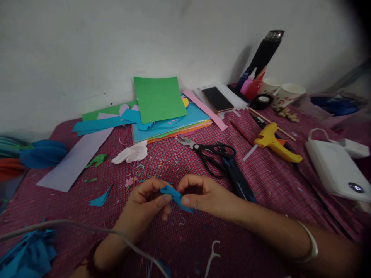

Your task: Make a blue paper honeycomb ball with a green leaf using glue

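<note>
Between my two hands is a small folded piece of blue paper (176, 197), held above the checked cloth. My left hand (145, 200) pinches its left end between thumb and fingers. On its other side, my right hand (203, 195) grips the piece with thumb and forefinger. Black-handled scissors (205, 150) lie open just beyond my right hand, resting partly on a dark blue box cutter (236, 173). A blue paper scrap (101, 197) and a pink paper flower (129, 182) are on the cloth left of my left hand.
Stacked colored paper (162, 100) lies against the wall. To the right are a yellow glue gun (275, 143), a phone (217, 99), paper cups (290, 94) and a white power bank (336, 166). A grey cable (87, 227) crosses over my left wrist. Blue paper pieces (29, 251) lie bottom left.
</note>
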{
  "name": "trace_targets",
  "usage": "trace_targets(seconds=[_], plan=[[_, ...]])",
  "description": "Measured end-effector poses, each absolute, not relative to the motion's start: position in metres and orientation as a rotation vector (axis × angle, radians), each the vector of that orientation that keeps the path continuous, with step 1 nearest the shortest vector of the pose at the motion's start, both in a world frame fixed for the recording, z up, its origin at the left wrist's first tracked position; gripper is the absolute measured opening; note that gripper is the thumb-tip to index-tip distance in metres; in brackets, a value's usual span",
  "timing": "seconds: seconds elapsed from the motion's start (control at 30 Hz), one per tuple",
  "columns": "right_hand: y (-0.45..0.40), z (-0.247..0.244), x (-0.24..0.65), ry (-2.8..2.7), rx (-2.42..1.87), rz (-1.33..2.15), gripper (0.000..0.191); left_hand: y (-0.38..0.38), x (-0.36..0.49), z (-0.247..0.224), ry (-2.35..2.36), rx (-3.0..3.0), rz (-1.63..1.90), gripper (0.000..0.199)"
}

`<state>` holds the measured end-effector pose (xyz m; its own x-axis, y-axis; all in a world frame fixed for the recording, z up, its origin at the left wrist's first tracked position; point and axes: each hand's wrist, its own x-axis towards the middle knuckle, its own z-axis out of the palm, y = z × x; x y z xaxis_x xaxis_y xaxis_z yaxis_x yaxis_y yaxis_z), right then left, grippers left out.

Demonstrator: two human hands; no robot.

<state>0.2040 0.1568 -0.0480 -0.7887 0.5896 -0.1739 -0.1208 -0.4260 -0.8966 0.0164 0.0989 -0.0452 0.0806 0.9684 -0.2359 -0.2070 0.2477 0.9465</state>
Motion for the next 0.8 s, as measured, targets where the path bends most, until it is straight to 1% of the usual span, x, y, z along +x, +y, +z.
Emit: trace_targets(seconds=[0.1, 0.23, 0.37, 0.4, 0.6, 0.8], plan=[[0.158, -0.048, 0.203, -1.347, -0.625, 2.262, 0.036, 0.099, 0.018, -0.043, 1.1, 0.825, 1.127, 0.009], [0.158, -0.049, 0.202, -1.37, -0.651, 2.2, 0.034, 0.099, 0.018, -0.039, 0.969, 0.777, 1.147, 0.017], [0.158, -0.05, 0.201, -1.4, -0.641, 2.168, 0.032, 0.098, 0.019, -0.041, 0.915, 0.86, 1.181, 0.039], [0.158, -0.051, 0.2, -1.415, -0.634, 2.16, 0.032, 0.098, 0.021, -0.043, 0.941, 0.884, 1.186, 0.041], [0.153, -0.052, 0.199, -1.532, -0.647, 2.077, 0.037, 0.097, 0.026, -0.047, 1.093, 0.977, 1.185, 0.03], [0.146, -0.047, 0.197, -1.763, -0.769, 1.83, 0.036, 0.096, 0.025, -0.047, 1.179, 1.125, 1.146, 0.029]])
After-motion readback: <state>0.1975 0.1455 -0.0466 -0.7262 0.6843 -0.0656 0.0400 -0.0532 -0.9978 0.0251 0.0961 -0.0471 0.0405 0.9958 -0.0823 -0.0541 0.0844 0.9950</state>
